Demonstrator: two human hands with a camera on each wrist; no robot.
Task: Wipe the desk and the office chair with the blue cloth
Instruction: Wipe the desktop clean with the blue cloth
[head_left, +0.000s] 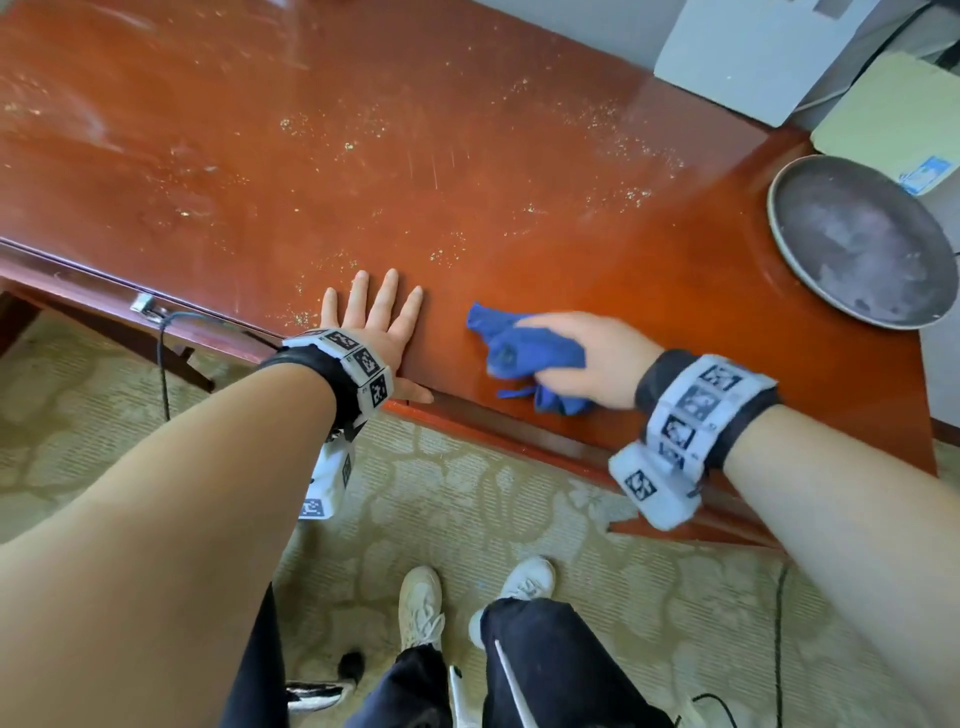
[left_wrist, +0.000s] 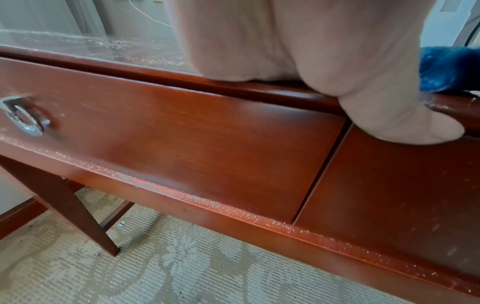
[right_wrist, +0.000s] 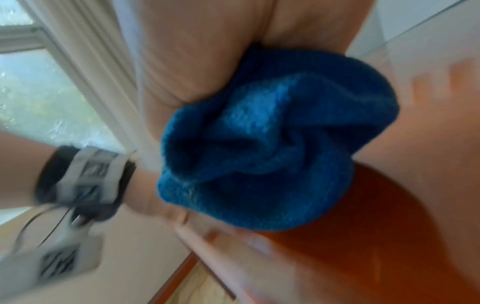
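Right hand (head_left: 582, 358) clutches blue cloth (head_left: 524, 353) | left hand (head_left: 376, 332) flat on desk (head_left: 363, 156) | wrist-only: drawer handle (left_wrist: 22, 117)

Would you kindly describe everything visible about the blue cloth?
The blue cloth is a soft, fuzzy terry-like fabric, bunched into a crumpled wad with folds and a loose corner trailing. The right hand grips it and holds it on the red-brown desk near its front edge, right of the flat left hand.
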